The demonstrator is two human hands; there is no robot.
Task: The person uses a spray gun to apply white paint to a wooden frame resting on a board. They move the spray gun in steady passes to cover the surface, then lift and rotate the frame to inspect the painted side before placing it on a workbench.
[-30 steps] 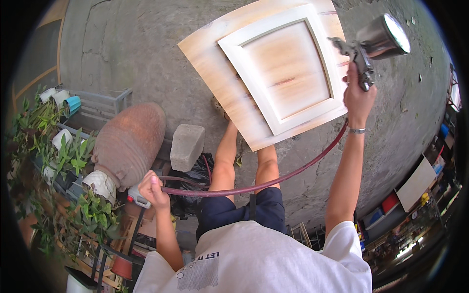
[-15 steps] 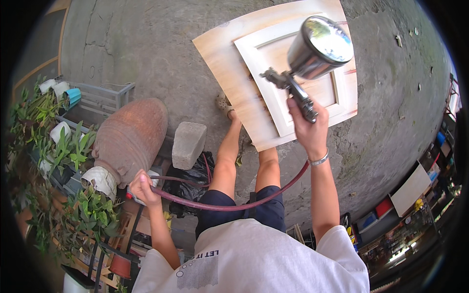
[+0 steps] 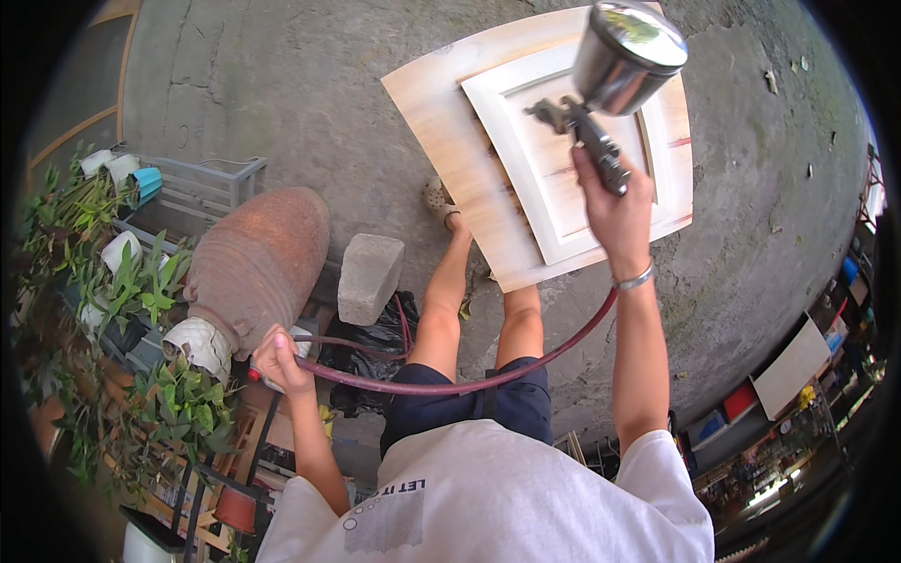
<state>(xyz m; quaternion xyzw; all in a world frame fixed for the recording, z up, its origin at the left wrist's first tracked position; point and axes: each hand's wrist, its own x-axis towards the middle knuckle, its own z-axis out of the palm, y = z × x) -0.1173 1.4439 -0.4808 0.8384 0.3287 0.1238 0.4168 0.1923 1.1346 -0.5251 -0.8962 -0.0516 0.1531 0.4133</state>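
the floor [image 3: 310,94] is of grey, cracked concrete, and some small dry leaves [image 3: 771,82] lie scattered on it. a beige shoe [image 3: 437,199] also rests there. above it, a wide pale board [image 3: 436,103] carries one white framed panel [image 3: 518,169], lying flat (what supports the board, i cannot see).

Spray gun [image 3: 591,141] was in the right hand [image 3: 619,206], over the framed panel [image 3: 549,164]; panel lay on a larger board [image 3: 446,108] — ahead, right of centre. Hose [image 3: 404,387] ran from the left hand [image 3: 283,361] across the shorts [image 3: 526,399] toward the right. Left of the legs [image 3: 443,314]: block [image 3: 369,281], bag [image 3: 361,355], then jar [image 3: 267,249] — plants [image 3: 141,281] farthest left.
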